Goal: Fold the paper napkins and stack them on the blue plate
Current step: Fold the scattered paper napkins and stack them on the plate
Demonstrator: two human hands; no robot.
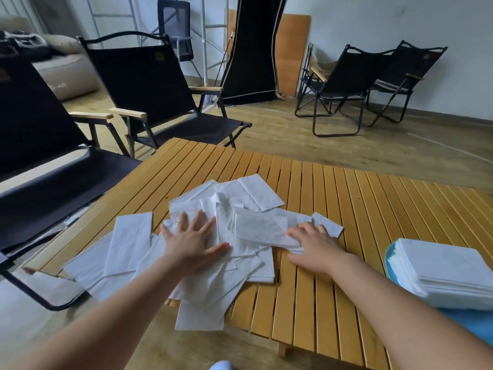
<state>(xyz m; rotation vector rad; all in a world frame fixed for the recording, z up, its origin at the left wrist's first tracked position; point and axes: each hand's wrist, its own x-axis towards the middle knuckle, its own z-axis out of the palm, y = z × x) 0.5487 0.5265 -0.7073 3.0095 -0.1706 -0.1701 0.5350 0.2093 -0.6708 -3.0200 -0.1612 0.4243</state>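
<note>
A loose pile of white paper napkins (202, 265) lies spread over the left half of the slatted wooden table (373, 209). My left hand (193, 241) lies flat on the pile with fingers spread. My right hand (313, 244) grips the near right end of a folded napkin (261, 228) that lies on top of the pile. At the right edge, a tall stack of folded napkins (442, 271) sits on the blue plate (472, 321), apart from both hands.
Two black folding chairs (149, 84) stand close to the table's left side. Two more black chairs (352, 78) stand by the far wall on the wooden floor. Some napkins hang over the table's near left edge.
</note>
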